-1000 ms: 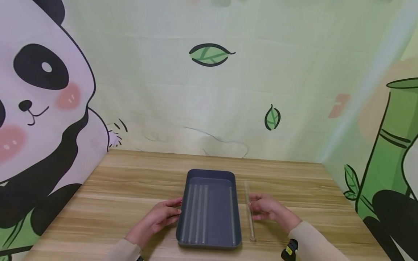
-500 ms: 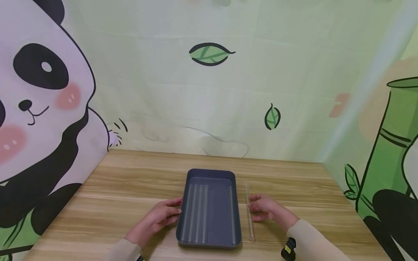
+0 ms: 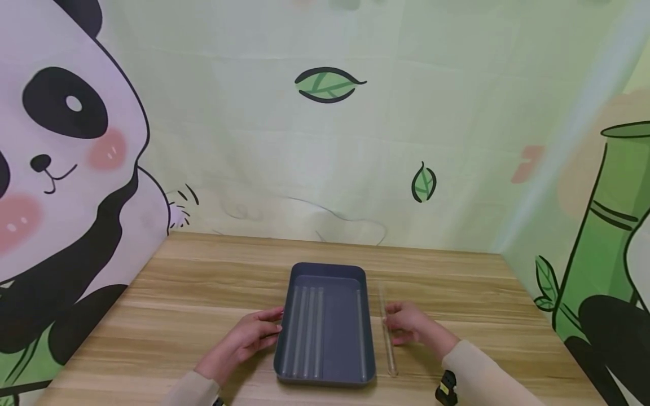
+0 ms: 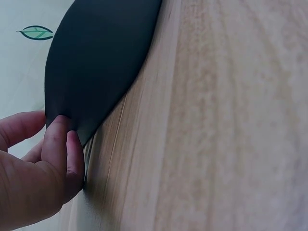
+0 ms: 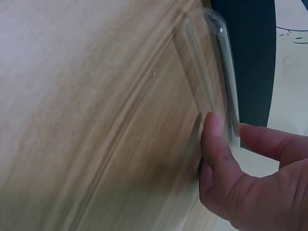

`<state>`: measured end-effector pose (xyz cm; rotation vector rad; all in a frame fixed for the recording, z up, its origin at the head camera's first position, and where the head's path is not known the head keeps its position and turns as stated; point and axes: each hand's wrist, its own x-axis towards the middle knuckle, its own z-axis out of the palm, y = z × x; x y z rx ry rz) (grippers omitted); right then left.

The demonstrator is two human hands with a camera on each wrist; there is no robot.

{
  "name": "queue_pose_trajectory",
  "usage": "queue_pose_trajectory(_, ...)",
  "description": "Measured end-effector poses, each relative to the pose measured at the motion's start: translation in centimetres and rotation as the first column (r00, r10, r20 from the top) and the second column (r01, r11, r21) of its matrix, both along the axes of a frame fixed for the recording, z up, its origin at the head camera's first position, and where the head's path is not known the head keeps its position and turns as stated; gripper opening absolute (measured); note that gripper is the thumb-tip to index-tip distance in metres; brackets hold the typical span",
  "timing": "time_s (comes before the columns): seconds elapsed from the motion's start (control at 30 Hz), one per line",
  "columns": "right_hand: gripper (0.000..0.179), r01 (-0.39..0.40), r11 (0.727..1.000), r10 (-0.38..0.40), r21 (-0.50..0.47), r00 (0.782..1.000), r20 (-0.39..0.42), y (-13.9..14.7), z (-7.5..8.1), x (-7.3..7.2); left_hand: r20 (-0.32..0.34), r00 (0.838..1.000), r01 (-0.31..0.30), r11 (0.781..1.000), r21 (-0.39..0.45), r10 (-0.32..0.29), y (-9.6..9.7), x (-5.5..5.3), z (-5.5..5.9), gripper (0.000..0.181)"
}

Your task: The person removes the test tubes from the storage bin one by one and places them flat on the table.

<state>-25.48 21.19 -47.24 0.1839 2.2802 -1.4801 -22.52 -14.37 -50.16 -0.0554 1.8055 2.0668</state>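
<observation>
A dark blue-grey rectangular tray lies on the wooden table in the head view. Several clear tubes lie lengthwise along its left side, and a single clear tube lies along the right. My left hand touches the tray's outer left wall with its fingertips; the left wrist view shows fingers against that dark wall. Just right of the tray, my right hand pinches a clear test tube between thumb and finger. Its rounded end shows in the right wrist view.
The wooden table extends to both sides of the tray. Behind it hangs a pale green backdrop with printed leaves, a panda at left and bamboo at right.
My right hand and sleeve have shifted slightly left, and the upper end of the pinched test tube leans a little closer to the tray. The left hand and tray stay put.
</observation>
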Motion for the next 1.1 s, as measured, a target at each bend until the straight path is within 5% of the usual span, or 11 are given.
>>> queue_pose_trajectory(1.1, 0.053, 0.020, 1.000, -0.020, 0.010, 1.000, -0.004, -0.34, -0.20, 0.05, 0.005, 1.000, -0.005, 1.000, -0.019, 0.005, 0.13, -0.07, 0.04, 0.064)
